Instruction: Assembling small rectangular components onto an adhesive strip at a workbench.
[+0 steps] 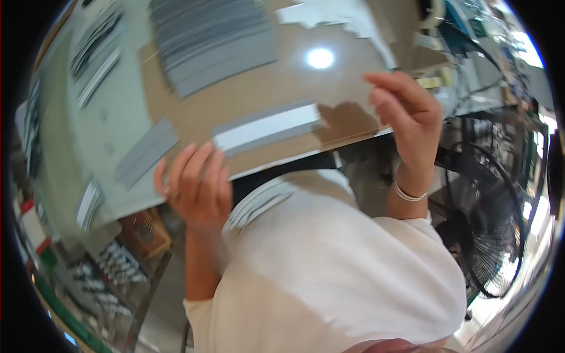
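A grey strip [276, 140] with a white band [268, 126] along its middle lies near the table's front edge. My left hand [197, 182] is at its left end, fingers stretched out and slightly spread, with nothing seen in them. Whether the fingertips touch the strip I cannot tell. My right hand [412, 112] is raised at the right, over the table's front edge. Its index finger points left and its other fingers are bent; nothing shows between them. A plain grey strip [147, 152] lies left of my left hand.
A broad stack of overlapping grey sheets [218, 47] covers the table's far middle. White sheet pieces [329, 16] lie behind at the right. More strips [99, 77] sit on the left, with a small bundle [88, 205] at the edge. A black fan [485, 223] stands at the right.
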`<state>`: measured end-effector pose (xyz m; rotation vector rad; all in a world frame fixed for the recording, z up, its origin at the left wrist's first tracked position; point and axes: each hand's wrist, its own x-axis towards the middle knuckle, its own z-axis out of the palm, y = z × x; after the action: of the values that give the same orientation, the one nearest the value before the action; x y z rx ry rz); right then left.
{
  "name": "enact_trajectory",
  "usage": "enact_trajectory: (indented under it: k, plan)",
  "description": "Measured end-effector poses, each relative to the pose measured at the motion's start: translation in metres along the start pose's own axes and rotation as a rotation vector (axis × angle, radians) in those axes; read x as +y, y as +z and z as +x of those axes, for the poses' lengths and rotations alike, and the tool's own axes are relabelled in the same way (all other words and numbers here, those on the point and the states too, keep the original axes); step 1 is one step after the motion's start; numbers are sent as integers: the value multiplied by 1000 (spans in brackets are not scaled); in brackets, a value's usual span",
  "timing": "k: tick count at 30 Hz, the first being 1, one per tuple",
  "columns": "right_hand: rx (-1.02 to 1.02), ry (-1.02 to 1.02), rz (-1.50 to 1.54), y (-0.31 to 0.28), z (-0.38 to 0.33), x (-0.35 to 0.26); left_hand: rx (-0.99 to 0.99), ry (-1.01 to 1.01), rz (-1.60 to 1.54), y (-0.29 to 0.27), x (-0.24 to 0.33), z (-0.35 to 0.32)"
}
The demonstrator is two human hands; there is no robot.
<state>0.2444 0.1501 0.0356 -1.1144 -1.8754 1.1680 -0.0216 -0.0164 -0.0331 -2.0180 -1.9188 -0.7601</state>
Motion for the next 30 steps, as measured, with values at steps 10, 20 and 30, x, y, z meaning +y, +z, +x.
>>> enact_trajectory:
  k: [10,20,30]
  plan:
    - [268,163,-330,-172,78,49,29,47,-26,-2,-1,4]
    - [277,-198,310,-141,-28,48,37,-24,-33,-4,-1,-2]
    - [301,66,424,-156,2,121,106,-65,-193,1,0,6]
